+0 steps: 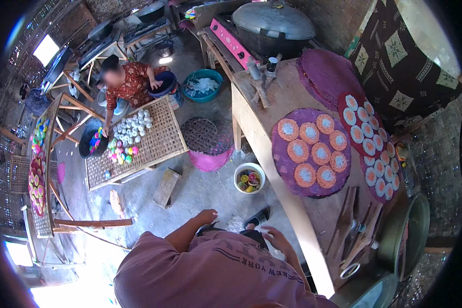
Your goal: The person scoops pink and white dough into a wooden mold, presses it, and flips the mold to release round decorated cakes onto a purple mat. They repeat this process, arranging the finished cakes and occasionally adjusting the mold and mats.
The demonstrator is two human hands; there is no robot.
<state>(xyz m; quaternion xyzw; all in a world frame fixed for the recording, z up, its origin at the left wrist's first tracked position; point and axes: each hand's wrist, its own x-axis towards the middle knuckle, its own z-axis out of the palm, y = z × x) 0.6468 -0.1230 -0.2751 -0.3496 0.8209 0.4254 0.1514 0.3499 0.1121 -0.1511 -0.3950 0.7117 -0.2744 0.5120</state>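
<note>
My left hand (207, 216) is held in front of my body above the concrete floor, its fingers curled in; whatever they may hold is too small to make out. On the other side, my right hand (276, 238) hangs beside the wooden table, fingers stretched out and apart. Something white (277, 253) shows just below it, its kind unclear. Nearest on the table is a round purple cloth-like mat (287, 177) carrying several orange rounds with pale centres (309, 132). A white bucket (249, 167) with colourful round pieces stands on the floor ahead.
A co-worker (131, 84) reaches over a low woven bamboo table (161, 138) with white and coloured balls. More rounds lie on red and purple mats (377, 108). A lidded pot (274, 31) sits on a pink stove (231, 38). Wooden tongs (362, 233) and metal basins (413, 231) are at right.
</note>
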